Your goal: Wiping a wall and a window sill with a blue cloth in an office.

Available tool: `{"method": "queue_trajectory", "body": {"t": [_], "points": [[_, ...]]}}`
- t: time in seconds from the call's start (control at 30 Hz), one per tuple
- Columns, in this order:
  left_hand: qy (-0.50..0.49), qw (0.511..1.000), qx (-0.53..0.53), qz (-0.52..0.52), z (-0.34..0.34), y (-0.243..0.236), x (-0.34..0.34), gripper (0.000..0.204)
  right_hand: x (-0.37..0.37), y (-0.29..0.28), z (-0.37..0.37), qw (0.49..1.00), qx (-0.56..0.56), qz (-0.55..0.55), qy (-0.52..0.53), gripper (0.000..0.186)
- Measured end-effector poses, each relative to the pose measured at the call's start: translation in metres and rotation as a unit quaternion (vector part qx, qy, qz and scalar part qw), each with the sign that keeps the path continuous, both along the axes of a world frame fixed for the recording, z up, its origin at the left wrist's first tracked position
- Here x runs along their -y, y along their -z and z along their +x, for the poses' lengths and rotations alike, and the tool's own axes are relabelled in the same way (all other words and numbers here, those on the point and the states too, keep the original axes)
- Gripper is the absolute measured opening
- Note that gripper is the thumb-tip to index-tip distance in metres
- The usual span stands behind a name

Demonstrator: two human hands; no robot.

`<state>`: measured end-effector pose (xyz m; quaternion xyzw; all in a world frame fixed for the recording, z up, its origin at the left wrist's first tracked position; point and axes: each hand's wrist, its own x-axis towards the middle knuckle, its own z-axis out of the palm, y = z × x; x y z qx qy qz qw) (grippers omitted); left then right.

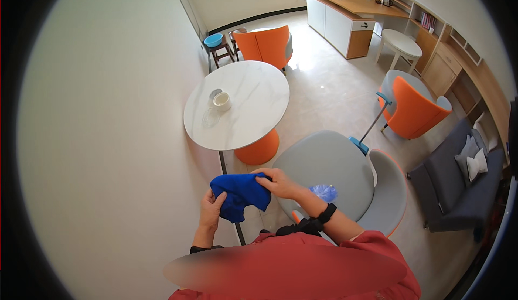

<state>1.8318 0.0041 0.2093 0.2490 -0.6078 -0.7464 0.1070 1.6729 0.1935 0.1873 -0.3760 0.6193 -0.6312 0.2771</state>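
Both of my hands hold a dark blue cloth [241,192] up in front of me at waist height. My left hand [210,208] grips its left edge with the thumb on top, and my right hand [275,184] pinches its upper right corner. Beneath and to the right is a grey chair [329,159] with an orange shell; a crumpled light-blue bundle [324,193] lies on it, and a long-handled teal tool [371,122] leans by its far edge.
Ahead stands a round marble table [251,116] with a white bowl [222,101]. Farther back are orange armchairs [259,46], a desk [340,25], a white stool [396,43] and a blue basin [213,39]. A dark sofa [437,181] is at right, a wall [102,138] at left.
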Motion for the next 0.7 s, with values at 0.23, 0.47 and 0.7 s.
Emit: {"method": "queue_trajectory", "body": {"t": [0.23,0.47,0.7], "points": [[-0.006,0.997,0.001,-0.071,0.005,-0.021,-0.022,0.034,-0.014,-0.003,0.0,0.999,0.046,-0.01,-0.023,0.024],[-0.001,0.999,-0.028,-0.039,-0.006,-0.01,-0.037,0.036,-0.018,-0.011,0.015,0.991,0.097,0.01,-0.094,0.029],[0.106,0.99,0.052,-0.078,-0.028,0.025,-0.018,0.027,-0.044,0.001,0.028,0.997,0.029,0.056,-0.052,0.034]]}}
